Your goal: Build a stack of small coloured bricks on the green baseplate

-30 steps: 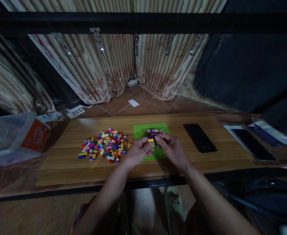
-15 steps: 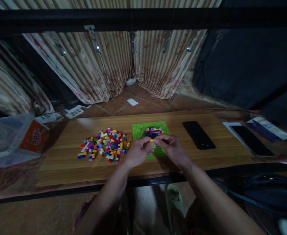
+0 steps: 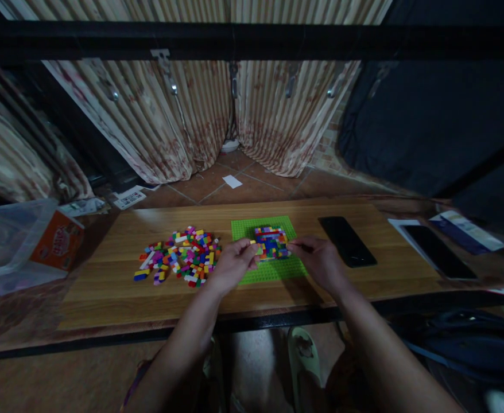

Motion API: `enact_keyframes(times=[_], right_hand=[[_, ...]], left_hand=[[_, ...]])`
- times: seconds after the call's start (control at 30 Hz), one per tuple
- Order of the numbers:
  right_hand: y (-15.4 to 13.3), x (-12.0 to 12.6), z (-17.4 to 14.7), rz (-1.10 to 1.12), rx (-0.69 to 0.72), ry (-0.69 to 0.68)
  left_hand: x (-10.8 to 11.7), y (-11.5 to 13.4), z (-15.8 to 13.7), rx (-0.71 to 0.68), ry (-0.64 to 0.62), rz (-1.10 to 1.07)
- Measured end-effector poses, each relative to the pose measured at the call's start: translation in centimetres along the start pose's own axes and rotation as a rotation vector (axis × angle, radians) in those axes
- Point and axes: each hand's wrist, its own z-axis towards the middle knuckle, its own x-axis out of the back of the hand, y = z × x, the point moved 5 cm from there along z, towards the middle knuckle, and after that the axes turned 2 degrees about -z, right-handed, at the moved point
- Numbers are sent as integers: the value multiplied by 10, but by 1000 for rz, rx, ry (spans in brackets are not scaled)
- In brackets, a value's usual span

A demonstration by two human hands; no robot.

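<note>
A green studded baseplate (image 3: 273, 277) lies on the wooden board, bearing a low block of multicoloured toy bricks (image 3: 272, 244). My left hand (image 3: 235, 263) is closed at the left side of this build, with a small yellow brick (image 3: 255, 243) pinched at its fingertips. Over the right edge of the build, my right hand (image 3: 318, 258) has thumb and fingers pressed together. Whatever its fingertips may hold is too small to make out. Left of the plate a heap of loose bricks (image 3: 194, 255) is spread on the board.
A black phone (image 3: 347, 241) rests on the wooden board (image 3: 105, 298), right of my right hand. Farther right lie another dark device (image 3: 439, 250) and papers. A clear plastic box (image 3: 11, 246) with an orange label stands at the left.
My hands have moved apart, left hand leftward and right hand rightward, uncovering more of the brick build. The yellow brick that was between both hands is now at my left fingertips.
</note>
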Motion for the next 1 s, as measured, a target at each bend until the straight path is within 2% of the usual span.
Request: enact_keyframes(times=[0.13, 0.23, 0.4, 0.57, 0.73, 1.0], right_hand=[[-5, -5, -3, -211, 128, -59], [-7, -12, -3, -311, 207, -79], [-7, -20, -1, -419, 255, -99], [-12, -25, 0, -443, 243, -84], [-8, -25, 0, -355, 226, -45], [-5, -14, -2, -204, 79, 12]], left_hand=[[8, -4, 3, 24, 54, 17], [7, -5, 3, 20, 44, 20], [6, -5, 3, 14, 40, 19], [7, -3, 3, 15, 42, 19], [7, -1, 1, 17, 48, 13], [7, -2, 1, 13, 40, 11]])
